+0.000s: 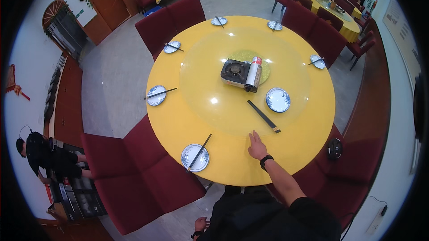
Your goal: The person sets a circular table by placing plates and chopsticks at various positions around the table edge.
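My right hand (257,146) reaches over the near edge of the round table with its yellow cloth (234,167), fingers extended at the rim of the glass turntable (207,107), holding nothing. Just beyond the fingertips lies a bundle of black chopsticks (263,116). A stack of blue-patterned white plates (278,99) stands to its right. Behind them is a portable gas stove (235,70) with a canister (257,61). At the near left, a pair of chopsticks (204,145) rests across a plate (192,155). My left hand (201,223) hangs low beside my body, its fingers partly hidden.
Several more plates with chopsticks, one a plate (155,98) at the left, line the table's edge. Dark red chairs (147,170) surround it. A black object (334,148) lies on a right-hand seat. A person (43,155) bends over a cabinet at the far left.
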The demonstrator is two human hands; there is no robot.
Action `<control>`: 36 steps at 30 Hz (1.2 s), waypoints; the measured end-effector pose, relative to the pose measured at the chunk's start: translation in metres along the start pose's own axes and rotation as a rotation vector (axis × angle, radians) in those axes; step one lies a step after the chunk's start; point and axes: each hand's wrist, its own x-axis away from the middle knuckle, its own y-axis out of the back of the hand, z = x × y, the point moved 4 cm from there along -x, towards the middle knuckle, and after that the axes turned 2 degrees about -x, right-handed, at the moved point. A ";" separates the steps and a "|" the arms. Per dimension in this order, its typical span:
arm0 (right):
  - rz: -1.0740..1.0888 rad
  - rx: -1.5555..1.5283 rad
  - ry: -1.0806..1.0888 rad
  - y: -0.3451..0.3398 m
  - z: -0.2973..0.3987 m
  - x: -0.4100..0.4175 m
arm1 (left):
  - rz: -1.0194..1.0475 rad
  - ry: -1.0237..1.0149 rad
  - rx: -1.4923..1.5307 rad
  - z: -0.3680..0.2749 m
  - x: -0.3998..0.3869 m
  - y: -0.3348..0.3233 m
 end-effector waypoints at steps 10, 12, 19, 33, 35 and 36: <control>-0.076 -0.030 -0.087 -0.021 0.022 -0.015 | -0.043 -0.057 -0.056 -0.007 0.002 0.024; -0.073 -0.033 -0.100 -0.020 0.029 -0.015 | -0.076 -0.120 -0.042 -0.014 0.003 0.015; -0.078 -0.029 -0.163 -0.027 0.026 -0.022 | -0.111 -0.143 -0.099 -0.060 0.002 -0.014; -0.546 -0.618 -0.382 0.079 -0.157 -0.049 | -0.117 0.203 0.153 -0.091 0.030 -0.065; -0.497 -0.662 -0.488 0.088 -0.217 -0.061 | -0.097 0.249 0.156 -0.103 0.026 -0.076; -0.447 -0.715 -0.508 0.088 -0.231 -0.068 | -0.102 0.228 0.187 -0.117 0.028 -0.082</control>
